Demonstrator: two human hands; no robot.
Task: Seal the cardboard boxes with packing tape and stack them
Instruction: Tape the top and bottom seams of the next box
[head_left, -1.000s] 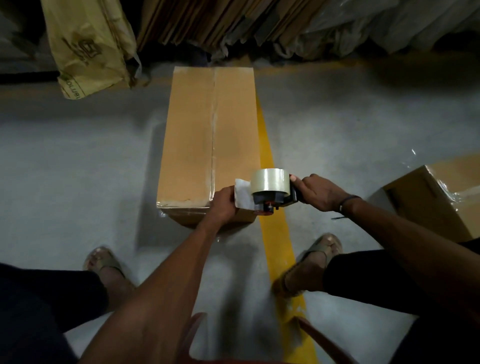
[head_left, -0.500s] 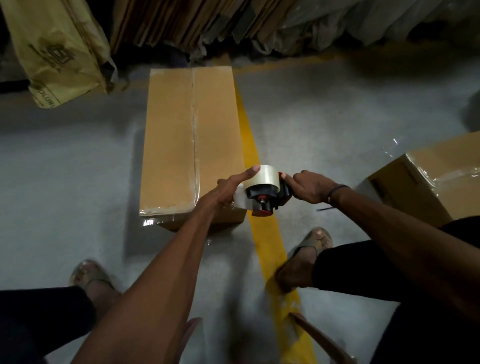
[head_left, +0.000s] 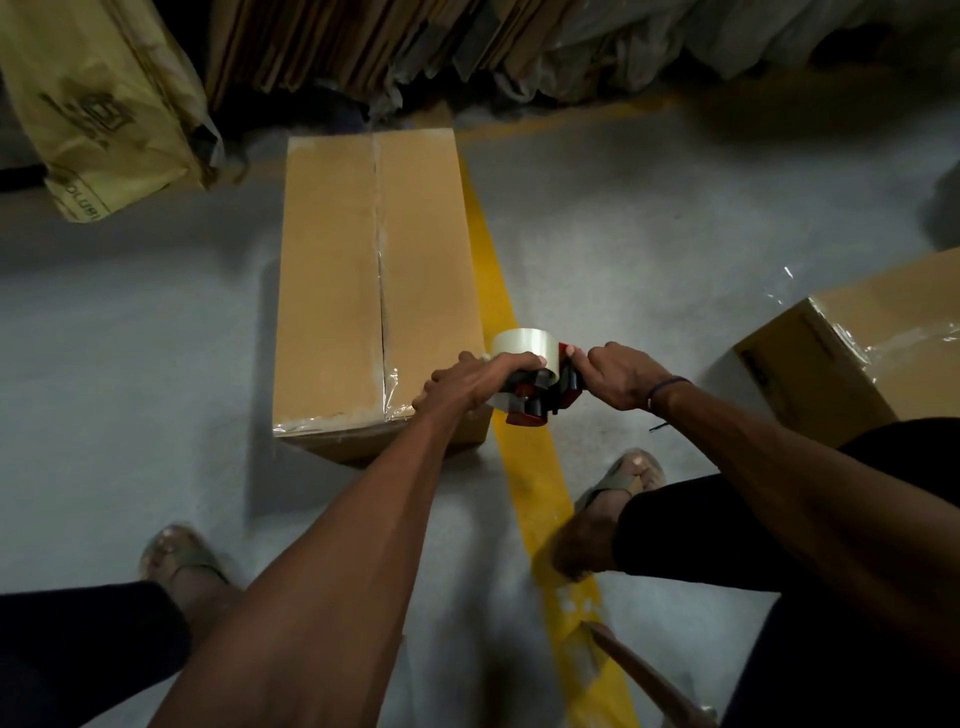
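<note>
A long cardboard box (head_left: 332, 291) lies on the grey floor, clear tape along its centre seam and over its near end. At the box's near right corner I hold a red and black tape dispenser (head_left: 540, 397) carrying a roll of clear tape (head_left: 524, 348). My right hand (head_left: 621, 376) grips the dispenser's handle. My left hand (head_left: 467, 382) has its fingers curled over the front of the roll and dispenser. A second taped cardboard box (head_left: 852, 348) sits at the right edge.
A yellow line (head_left: 514, 364) runs along the floor past the long box's right side. Flattened cartons (head_left: 337, 47) and plastic wrap lean at the back, with a yellow sack (head_left: 98, 114) at the back left. My sandalled feet (head_left: 618, 483) stand near the box.
My left hand went from holding a loose tape end, through a pointing finger on the roll, to curling over the roll. The dispenser stayed at the box's near right corner.
</note>
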